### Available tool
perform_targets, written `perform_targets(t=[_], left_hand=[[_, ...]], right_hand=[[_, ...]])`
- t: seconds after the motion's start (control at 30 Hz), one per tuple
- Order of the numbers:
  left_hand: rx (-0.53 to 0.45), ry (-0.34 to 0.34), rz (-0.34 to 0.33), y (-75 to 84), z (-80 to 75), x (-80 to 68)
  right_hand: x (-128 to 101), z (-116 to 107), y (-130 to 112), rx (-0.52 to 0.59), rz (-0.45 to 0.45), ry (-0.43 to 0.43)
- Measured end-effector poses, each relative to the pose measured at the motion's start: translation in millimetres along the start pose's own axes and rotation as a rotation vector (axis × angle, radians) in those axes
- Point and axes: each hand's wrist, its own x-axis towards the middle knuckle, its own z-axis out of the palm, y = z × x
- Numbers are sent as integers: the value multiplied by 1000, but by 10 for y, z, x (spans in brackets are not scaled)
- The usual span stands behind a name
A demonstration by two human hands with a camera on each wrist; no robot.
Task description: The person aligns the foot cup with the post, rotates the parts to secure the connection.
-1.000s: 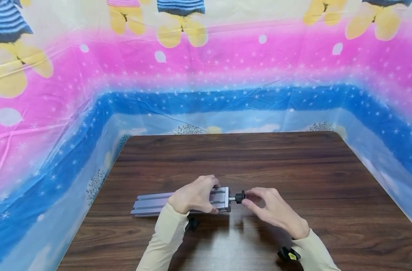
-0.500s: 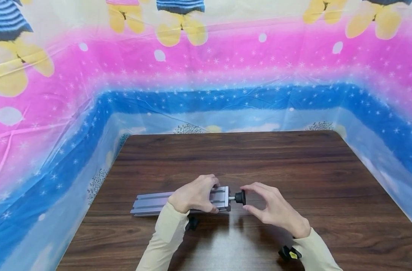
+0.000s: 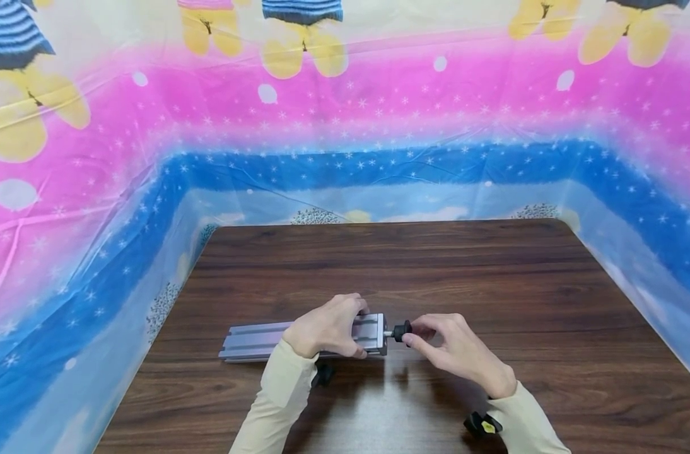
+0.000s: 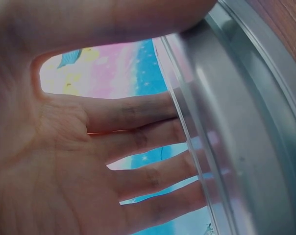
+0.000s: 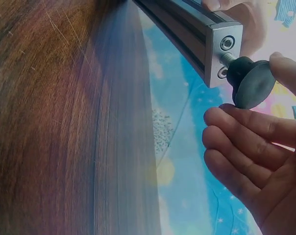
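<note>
On the dark wooden table [image 3: 492, 284], seen from my head camera, a grey aluminium rail [image 3: 254, 340] lies flat and runs left to right near my edge of the board. My left hand [image 3: 328, 328] lies over the rail's right end, fingers curled over the far side and thumb on the near side, gripping it. Out of that end sticks a short metal stud with a black knob [image 3: 402, 330], and my right hand [image 3: 458, 353] pinches the knob between thumb and fingertips. Behind the table hangs a pink and blue patterned sheet [image 3: 345, 126]. From my left wrist, the rail [image 4: 246, 147] fills the right side as a grooved metal face; my left hand [image 4: 64, 161] wraps it, the four fingers [image 4: 138, 142] reaching across to its edge and the thumb passing over the top. From my right wrist, the rail [image 5: 187, 24] ends in a square cap with two holes, held above the table [image 5: 50, 122] surface; the knob [image 5: 251, 81] is seated on its stud just off the cap. My right hand [image 5: 256, 147] has its thumb on the knob's upper rim and the forefinger just under it, with the other fingers loosely curled below.
</note>
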Motion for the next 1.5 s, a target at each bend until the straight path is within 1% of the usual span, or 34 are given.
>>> perform_targets(t=[0.17,0.27,0.37,0.5,0.57,0.63,0.73,0.9,1.0,1.33,1.5], left_hand=[[0,0,-3,-12,11,1],[-2,7,7,-14,6,2],[-1,11,13,-10,-3,-5],[-2,13,10,-9,-8,-12],[0,13,8,-14,-4,-14],[2,14,8,-17,0,-15],[4,14,11,-20,7,-17],[3,20,17,-17,13,-21],[5,19,15,-13,20,-21],[45,-1,-52,56,41,-55],[98,-7,-67,80,66,-74]], right_hand=[[6,7,-10,-8,36,-24],[-6,-2,-12,-11,68,-41],[-28,-18,-4,-42,20,-13],[-26,-29,13,-68,-137,49],[-13,-23,13,-52,-185,56],[-4,-11,12,-41,-212,62],[-1,4,5,-42,-217,80],[-1,30,-1,-54,-186,101],[-3,50,-2,-44,-169,106],[-7,81,-70,-65,-15,90],[12,90,-102,-50,55,80]])
